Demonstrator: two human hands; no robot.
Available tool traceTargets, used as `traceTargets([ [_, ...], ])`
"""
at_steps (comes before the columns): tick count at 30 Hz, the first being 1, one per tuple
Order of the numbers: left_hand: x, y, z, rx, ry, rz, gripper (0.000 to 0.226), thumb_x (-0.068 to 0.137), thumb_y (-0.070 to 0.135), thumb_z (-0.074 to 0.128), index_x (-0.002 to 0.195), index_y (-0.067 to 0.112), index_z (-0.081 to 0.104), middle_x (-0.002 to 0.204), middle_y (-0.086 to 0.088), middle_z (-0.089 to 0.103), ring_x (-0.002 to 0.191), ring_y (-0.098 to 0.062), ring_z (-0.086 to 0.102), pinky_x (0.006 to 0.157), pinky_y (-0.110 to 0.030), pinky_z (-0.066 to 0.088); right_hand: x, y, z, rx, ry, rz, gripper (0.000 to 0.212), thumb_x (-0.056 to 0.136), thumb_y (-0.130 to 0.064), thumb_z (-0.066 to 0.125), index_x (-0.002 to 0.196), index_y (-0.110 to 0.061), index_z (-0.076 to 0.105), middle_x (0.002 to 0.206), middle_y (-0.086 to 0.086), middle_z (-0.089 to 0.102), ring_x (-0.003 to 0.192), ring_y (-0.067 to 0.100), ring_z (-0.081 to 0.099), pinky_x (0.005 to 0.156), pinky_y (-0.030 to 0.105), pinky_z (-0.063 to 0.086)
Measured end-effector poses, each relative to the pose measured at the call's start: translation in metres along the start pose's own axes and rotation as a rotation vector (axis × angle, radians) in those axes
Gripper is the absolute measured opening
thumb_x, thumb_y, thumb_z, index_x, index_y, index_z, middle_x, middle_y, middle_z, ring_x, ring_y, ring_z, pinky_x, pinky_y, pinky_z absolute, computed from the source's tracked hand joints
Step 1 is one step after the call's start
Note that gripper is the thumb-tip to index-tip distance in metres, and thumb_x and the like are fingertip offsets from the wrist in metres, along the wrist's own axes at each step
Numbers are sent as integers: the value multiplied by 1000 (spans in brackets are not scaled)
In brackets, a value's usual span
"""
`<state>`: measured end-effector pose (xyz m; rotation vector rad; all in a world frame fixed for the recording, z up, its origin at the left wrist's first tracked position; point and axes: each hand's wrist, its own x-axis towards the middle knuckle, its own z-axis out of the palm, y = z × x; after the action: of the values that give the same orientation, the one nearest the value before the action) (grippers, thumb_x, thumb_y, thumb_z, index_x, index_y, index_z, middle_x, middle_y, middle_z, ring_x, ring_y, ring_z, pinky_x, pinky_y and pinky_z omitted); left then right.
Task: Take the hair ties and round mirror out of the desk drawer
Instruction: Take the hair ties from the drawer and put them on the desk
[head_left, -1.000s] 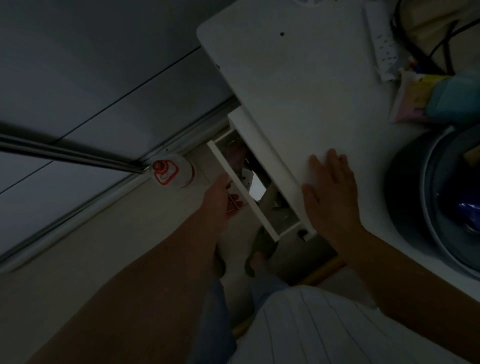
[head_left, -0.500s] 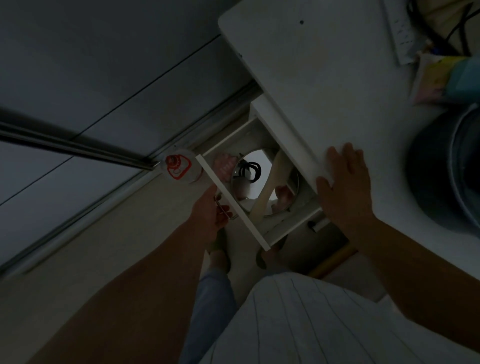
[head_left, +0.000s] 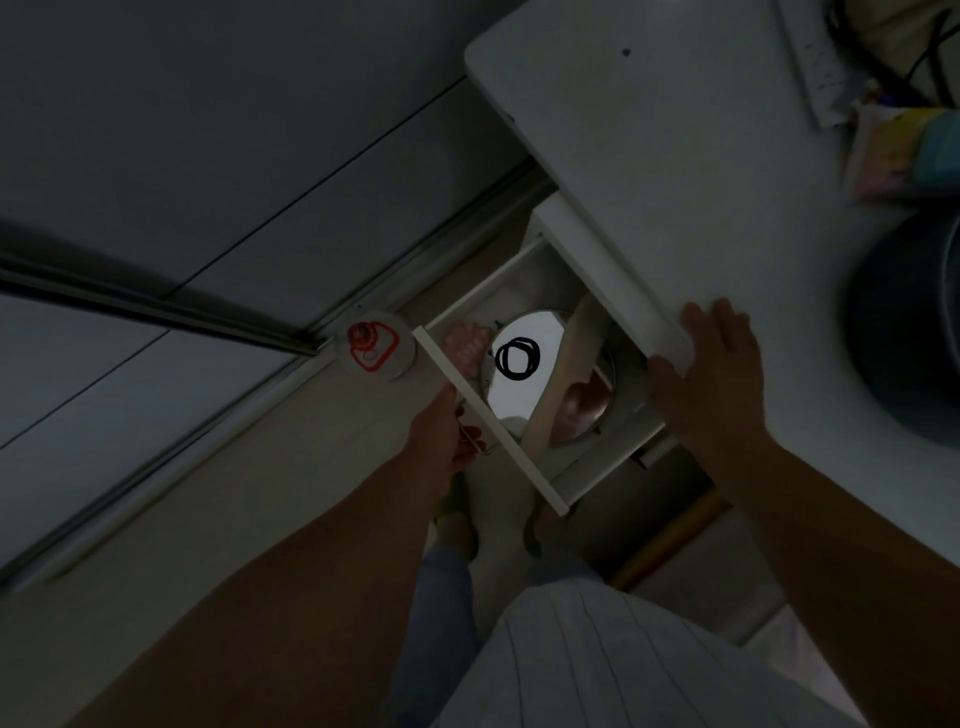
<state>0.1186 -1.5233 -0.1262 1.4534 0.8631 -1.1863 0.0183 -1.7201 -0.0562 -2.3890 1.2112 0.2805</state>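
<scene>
The white desk drawer (head_left: 488, 415) stands pulled out below the desk's edge. Inside it lies a round mirror (head_left: 524, 387), face up and bright. A bunch of black hair ties (head_left: 518, 356) rests on the mirror's glass. A pale stick-like object (head_left: 563, 374) lies slanted across the mirror's right half and hides part of it. My left hand (head_left: 441, 431) grips the handle on the drawer's front panel. My right hand (head_left: 711, 374) lies flat on the white desk top (head_left: 675, 156) at its front edge, fingers apart, holding nothing.
A pink object (head_left: 467, 345) sits in the drawer's far left corner. A white round thing with red markings (head_left: 376, 345) lies on the floor left of the drawer. On the desk are a dark round container (head_left: 914, 332), a power strip (head_left: 810, 57), cables and a colourful packet (head_left: 909, 150).
My left hand has pulled the drawer farther out, and the mirror and hair ties now show fully. My right hand stays on the desk edge.
</scene>
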Motion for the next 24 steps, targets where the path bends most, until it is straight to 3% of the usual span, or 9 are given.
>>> traceTargets([
  [4,2,3,-4,99,-8,12,47,88,52,46,105,9,58,77,-8,59,80,-24,57,102,-43,46,-8,-17,12,-26,76,-87,56,87,-26,61,138,-14,42,155,13,24,145,31,12,118,49,11],
  [6,1,8,-4,128,10,41,42,91,49,42,98,11,58,76,-6,57,73,-21,55,88,-38,50,-12,-28,24,-69,111,-188,45,85,-24,62,128,-14,52,151,14,33,143,33,19,115,51,14],
  [8,1,13,-5,167,37,89,39,93,46,40,81,14,59,74,-5,55,67,-17,52,66,-28,45,-13,-38,37,-97,86,-273,40,81,-20,65,119,-10,59,141,18,45,136,36,33,110,52,24],
  [11,4,22,-8,215,73,166,38,95,42,38,74,17,57,78,-2,56,66,-13,50,57,-22,38,-9,-47,58,-152,92,-440,26,73,-18,70,96,-7,67,109,19,66,105,39,60,87,49,47],
  [14,5,30,-12,247,89,246,38,95,42,38,97,11,60,84,-2,57,75,-15,54,61,-22,41,4,-49,79,-197,7,-480,19,70,-22,70,85,-11,72,90,13,70,86,34,66,73,39,52],
  [16,6,32,-13,378,95,310,45,94,44,37,106,9,63,94,-6,58,89,-20,54,79,-34,47,15,-47,91,-240,-72,-484,21,75,-27,66,89,-14,72,91,11,70,88,32,64,76,38,50],
  [18,7,33,-14,500,98,346,40,93,45,39,86,14,64,96,-8,59,92,-21,54,95,-42,47,24,-46,99,-293,-163,-490,27,80,-31,60,100,-16,70,99,9,68,96,29,60,86,39,45],
  [20,7,31,-14,561,102,363,35,92,40,44,64,21,54,93,-9,60,90,-22,55,95,-42,47,28,-44,104,-313,-184,-499,30,82,-32,58,105,-16,67,103,9,66,99,28,58,89,38,43],
  [24,7,28,-11,596,136,418,38,92,34,45,61,14,56,84,-15,61,82,-26,59,87,-39,50,29,-41,109,-330,-190,-488,29,83,-34,57,106,-18,67,104,7,65,99,26,56,84,33,44],
])
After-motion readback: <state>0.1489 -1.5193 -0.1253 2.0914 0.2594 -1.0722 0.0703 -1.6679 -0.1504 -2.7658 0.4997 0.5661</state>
